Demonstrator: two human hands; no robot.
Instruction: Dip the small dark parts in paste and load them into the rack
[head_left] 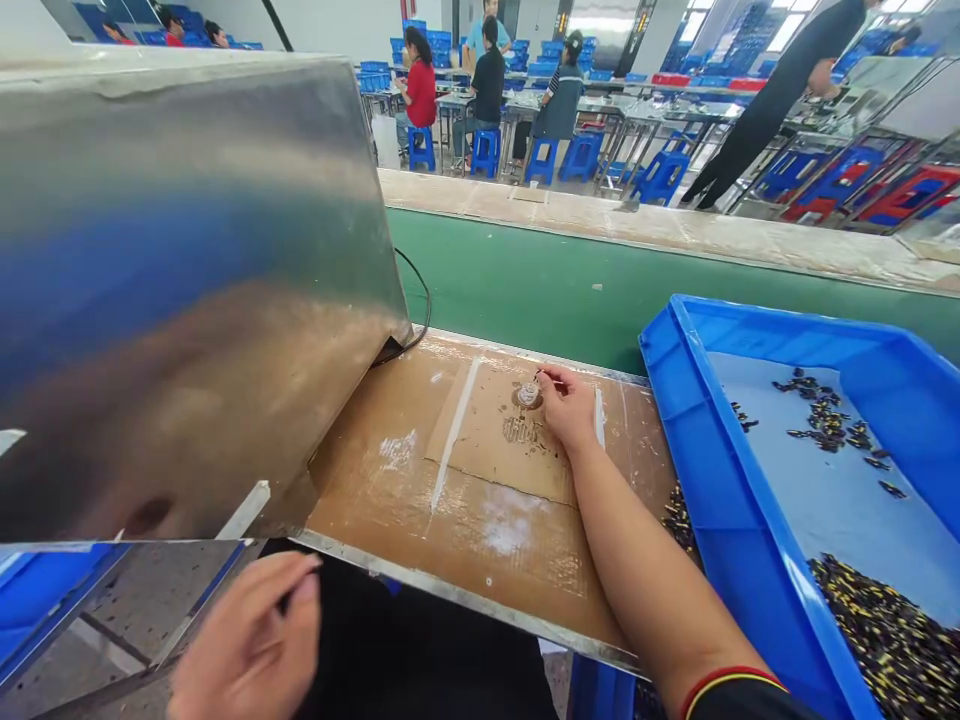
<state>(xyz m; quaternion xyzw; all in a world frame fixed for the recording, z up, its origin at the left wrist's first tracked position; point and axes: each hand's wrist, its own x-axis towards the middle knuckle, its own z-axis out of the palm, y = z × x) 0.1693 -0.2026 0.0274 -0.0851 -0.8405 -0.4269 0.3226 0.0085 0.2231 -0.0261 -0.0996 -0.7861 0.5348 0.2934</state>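
Over the cardboard sheet (487, 462) on the bench, my right hand (568, 408) has its thumb and forefinger pinched on a small dark piece whose kind I cannot make out. Beside those fingertips lies a round whitish blob (528, 394) with a dark stain around it. Low on the left, my left hand (244, 635) is held in front of the bench edge, slightly blurred. Its thumb and forefinger are pressed together; a dark speck shows at the tips, too small to name.
A large metal housing (187, 290) stands at the left, with a black cable (427, 290) behind it. At the right, a blue bin (739, 440) holds many small black-and-yellow pieces (885, 630). A green conveyor belt (525, 275) runs beyond the bench. Several people sit or stand farther back.
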